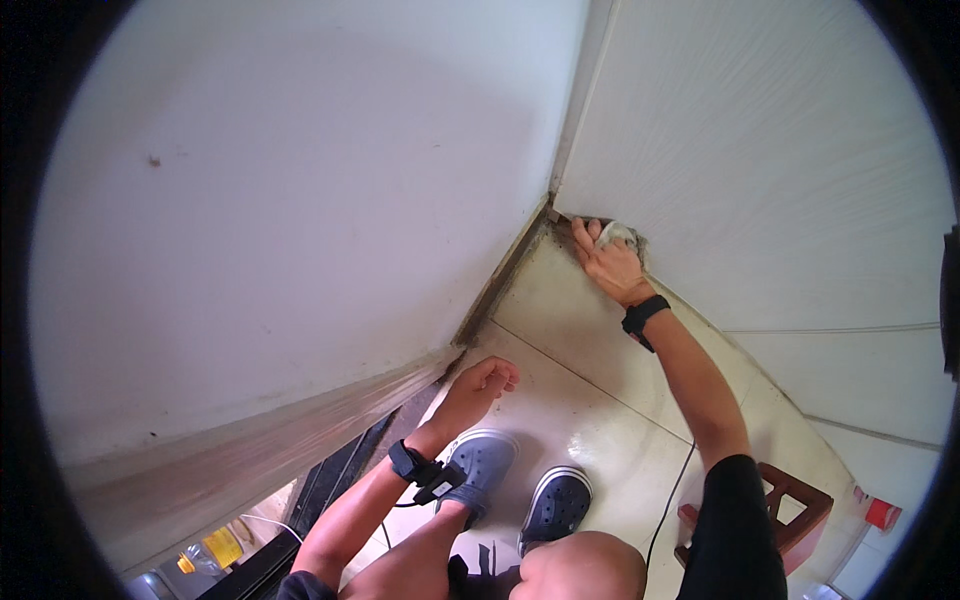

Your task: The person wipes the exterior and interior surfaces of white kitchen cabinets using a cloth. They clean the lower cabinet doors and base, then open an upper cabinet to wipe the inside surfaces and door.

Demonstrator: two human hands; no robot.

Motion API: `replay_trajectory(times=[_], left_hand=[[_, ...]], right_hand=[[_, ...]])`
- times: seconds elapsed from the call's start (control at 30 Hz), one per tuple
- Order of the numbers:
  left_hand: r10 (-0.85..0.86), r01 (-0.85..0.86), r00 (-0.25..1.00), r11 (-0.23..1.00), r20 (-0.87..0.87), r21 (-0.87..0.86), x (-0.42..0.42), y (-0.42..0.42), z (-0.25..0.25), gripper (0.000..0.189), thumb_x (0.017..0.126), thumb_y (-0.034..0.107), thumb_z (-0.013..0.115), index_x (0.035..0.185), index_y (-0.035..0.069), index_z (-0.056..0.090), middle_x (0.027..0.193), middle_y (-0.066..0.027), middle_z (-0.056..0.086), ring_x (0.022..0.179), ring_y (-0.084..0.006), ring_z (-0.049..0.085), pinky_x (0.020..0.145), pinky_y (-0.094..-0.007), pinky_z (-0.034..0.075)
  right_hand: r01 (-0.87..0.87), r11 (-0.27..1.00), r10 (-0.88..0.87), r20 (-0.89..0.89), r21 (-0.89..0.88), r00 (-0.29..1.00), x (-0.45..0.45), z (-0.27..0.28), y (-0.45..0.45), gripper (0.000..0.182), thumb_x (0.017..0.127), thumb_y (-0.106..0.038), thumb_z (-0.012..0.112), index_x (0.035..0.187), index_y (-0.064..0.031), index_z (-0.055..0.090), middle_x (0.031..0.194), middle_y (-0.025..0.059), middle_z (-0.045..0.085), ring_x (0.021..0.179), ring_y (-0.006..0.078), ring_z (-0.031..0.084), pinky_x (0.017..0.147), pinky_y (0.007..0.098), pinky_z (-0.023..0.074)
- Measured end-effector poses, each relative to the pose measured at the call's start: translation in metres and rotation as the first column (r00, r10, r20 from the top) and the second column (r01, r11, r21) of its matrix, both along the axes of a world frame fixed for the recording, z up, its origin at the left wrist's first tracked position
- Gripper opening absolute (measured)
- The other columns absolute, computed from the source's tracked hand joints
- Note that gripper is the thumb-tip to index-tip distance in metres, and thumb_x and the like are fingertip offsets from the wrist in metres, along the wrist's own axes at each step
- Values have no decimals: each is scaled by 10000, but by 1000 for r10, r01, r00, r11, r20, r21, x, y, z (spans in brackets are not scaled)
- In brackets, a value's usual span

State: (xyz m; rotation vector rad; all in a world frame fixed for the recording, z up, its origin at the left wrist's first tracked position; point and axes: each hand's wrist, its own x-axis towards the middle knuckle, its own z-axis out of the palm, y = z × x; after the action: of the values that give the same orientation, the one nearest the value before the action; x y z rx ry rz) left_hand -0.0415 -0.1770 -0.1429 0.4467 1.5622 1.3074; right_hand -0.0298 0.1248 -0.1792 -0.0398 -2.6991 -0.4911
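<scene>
My right hand [611,266] reaches to the foot of a white panel [735,150], near the corner where it meets the white wall [300,187]. A crumpled whitish cloth or wad [616,233] is gripped under its fingers, against a dark, ragged gap [642,247] in the panel's lower edge. Two fingers stretch toward the corner, over the grimy floor edge. Lower down, my left hand [487,379] hangs above the tiles with its fingers curled and nothing visible in them. Both wrists carry black straps.
Pale floor tiles [570,360] bear my feet in clog shoes [562,499]. A reddish-brown stool [799,510] stands behind my right arm. A black cable [670,495] crosses the floor. Beyond a dark door track [337,457] at left lies a yellow-labelled bottle [214,551].
</scene>
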Motion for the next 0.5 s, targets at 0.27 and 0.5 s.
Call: replay_trajectory(times=[0.27, 0.5], left_hand=[[37, -33, 998, 996, 50, -80, 5, -29, -25, 222, 974, 232, 412, 1019, 55, 537, 948, -26, 576, 912, -121, 548, 812, -272, 439], [50, -48, 997, 998, 62, -35, -5, -14, -9, 198, 970, 203, 415, 1019, 56, 539, 956, -26, 578, 920, -119, 546, 822, -275, 435]], right_hand=[[157, 985, -73, -639, 75, 765, -45, 124, -17, 332, 742, -103, 609, 1073, -97, 635, 1129, -11, 559, 954, 184, 548, 715, 352, 452], [-39, 997, 46, 119, -62, 992, -16, -3, 1, 262, 762, -117, 588, 1009, -39, 629, 1122, 22, 565, 931, 188, 565, 707, 273, 496]])
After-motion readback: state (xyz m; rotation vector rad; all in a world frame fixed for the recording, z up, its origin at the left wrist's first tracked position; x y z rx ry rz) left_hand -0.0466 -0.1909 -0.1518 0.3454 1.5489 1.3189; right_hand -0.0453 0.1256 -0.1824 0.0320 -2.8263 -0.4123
